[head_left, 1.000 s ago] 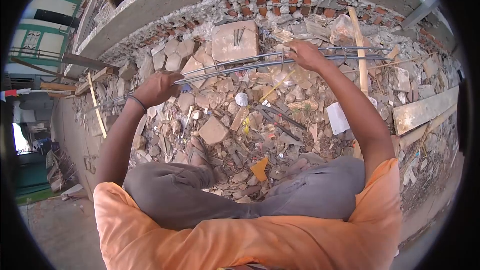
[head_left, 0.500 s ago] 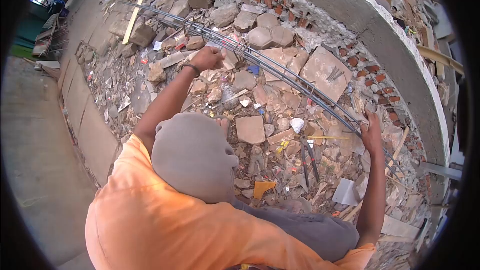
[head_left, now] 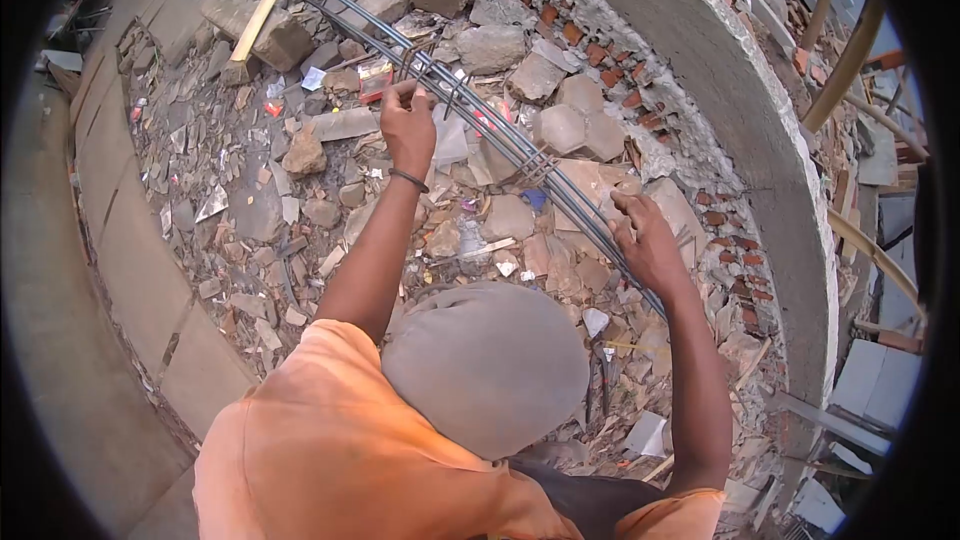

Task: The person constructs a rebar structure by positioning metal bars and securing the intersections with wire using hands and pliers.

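Note:
A long bundle of steel reinforcing bars [head_left: 505,138] runs diagonally across the rubble, from upper left to lower right. Wire stirrups [head_left: 430,75] are gathered around it near my left hand, and more stirrups [head_left: 535,170] circle it further down. My left hand [head_left: 408,135], with a dark band at the wrist, is just below the upper stirrups, its fingers bent and slightly apart. Beside the lower part of the bars is my right hand [head_left: 650,245], fingers parted and partly curled. Nothing shows in either hand. A bent grey-clad knee [head_left: 490,365] rises between my arms.
Broken stone and brick rubble [head_left: 300,190] covers the ground. A rough concrete and brick wall [head_left: 740,90] stands along the right. A wooden strip [head_left: 268,10] lies at the upper left, and a paved path [head_left: 140,250] runs along the left. Dark-handled tools [head_left: 598,380] lie below the knee.
My right hand has come off the lower end of the bars and moved up toward their middle. My left hand has moved closer to the upper stirrups. The view has shifted.

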Action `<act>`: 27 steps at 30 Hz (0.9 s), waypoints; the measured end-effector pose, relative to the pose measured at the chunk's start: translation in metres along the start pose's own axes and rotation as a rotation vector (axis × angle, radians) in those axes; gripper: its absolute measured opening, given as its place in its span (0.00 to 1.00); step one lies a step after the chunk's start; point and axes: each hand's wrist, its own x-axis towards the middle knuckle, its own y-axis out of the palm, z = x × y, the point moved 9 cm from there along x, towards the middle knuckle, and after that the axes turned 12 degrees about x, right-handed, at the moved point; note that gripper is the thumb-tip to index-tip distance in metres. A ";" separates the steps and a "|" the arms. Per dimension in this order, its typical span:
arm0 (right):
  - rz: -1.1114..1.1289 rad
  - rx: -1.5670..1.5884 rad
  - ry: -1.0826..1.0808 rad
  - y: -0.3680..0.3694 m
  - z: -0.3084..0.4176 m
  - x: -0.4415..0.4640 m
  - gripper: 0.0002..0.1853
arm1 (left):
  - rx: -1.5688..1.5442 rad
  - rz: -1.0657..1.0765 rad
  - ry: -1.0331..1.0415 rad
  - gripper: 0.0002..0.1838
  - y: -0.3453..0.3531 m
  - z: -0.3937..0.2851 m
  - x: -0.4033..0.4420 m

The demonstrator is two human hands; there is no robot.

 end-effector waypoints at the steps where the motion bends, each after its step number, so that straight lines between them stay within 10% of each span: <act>1: -0.029 0.024 -0.036 0.013 0.009 0.022 0.21 | 0.185 -0.022 0.138 0.14 -0.008 -0.010 0.012; 3: -0.095 0.062 -0.092 0.039 0.029 0.063 0.21 | 0.559 -0.073 0.424 0.13 -0.016 -0.031 0.034; 6: -0.188 0.061 -0.102 0.073 0.052 0.099 0.19 | 0.643 0.314 0.292 0.12 0.011 0.002 0.045; 13: -0.245 0.032 -0.171 0.092 0.054 0.110 0.16 | 0.717 0.324 0.637 0.11 0.012 -0.028 0.049; 27: -0.329 0.083 -0.231 0.092 0.057 0.097 0.19 | 0.654 0.341 0.660 0.12 0.028 -0.032 0.043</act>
